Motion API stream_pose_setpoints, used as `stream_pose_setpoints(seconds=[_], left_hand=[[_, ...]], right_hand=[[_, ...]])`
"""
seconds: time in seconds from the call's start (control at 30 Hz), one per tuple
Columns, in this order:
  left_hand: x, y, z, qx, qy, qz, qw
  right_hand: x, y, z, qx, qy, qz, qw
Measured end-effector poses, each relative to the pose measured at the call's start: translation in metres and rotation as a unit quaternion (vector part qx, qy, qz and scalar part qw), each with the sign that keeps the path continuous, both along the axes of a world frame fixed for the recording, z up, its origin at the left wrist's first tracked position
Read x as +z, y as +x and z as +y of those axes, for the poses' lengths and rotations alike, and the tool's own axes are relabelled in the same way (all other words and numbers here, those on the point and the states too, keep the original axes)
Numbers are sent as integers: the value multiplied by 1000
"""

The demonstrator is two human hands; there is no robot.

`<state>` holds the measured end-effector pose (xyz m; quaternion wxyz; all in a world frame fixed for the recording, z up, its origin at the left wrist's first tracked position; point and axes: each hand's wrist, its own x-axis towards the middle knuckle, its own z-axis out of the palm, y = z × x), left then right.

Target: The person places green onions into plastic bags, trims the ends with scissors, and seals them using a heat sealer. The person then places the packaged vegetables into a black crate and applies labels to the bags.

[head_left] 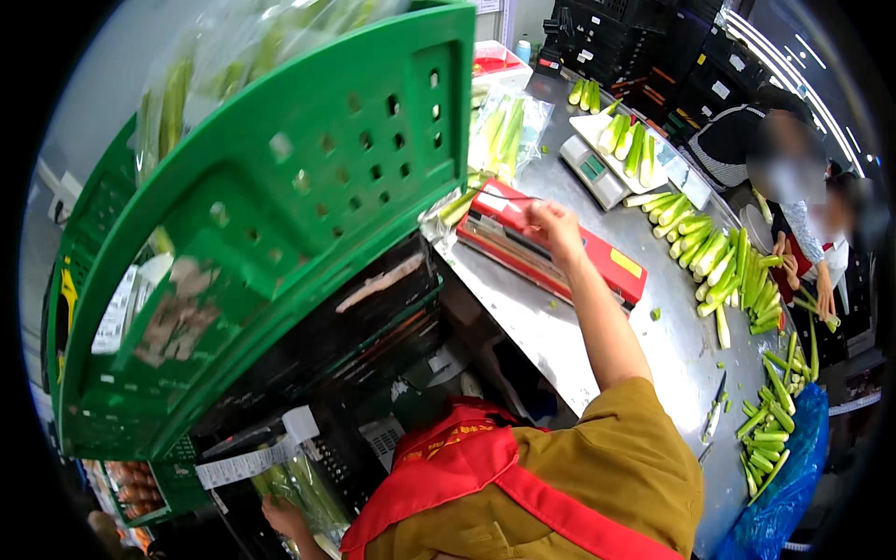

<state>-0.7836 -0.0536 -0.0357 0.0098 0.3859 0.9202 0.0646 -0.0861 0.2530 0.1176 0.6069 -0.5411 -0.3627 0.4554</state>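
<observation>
My right hand (553, 229) is over the long red bag sealer (560, 245) on the metal table. Its fingers are curled together near the sealer's upper edge and a thin black cord; what they hold, if anything, I cannot make out. Low on the left, my left hand (283, 515) grips the side of a clear bag of green stalks (303, 485) in a black crate. A printed white label strip (245, 467) lies across that bag's upper end. Another clear bag of stalks (501, 135) rests on the table beyond the sealer.
A big green crate (308, 187) with bagged stalks rises at my left. Beyond the sealer stand a scale (597, 173) loaded with stalks and a row of cut stalks (709, 252). A knife (714, 411) and blue plastic bag (784, 476) lie right. People work at the far right.
</observation>
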Motion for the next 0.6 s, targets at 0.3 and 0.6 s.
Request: stream_pose_setpoints(seconds=[0.3,0.6], left_hand=[[182,264,135,-276,109,-177,938],[142,352,180,-344,16,-333,878]], right_hand=[[-99,173,212,-197,-108,73,972],[-109,172,304,-188,-50,59,979]])
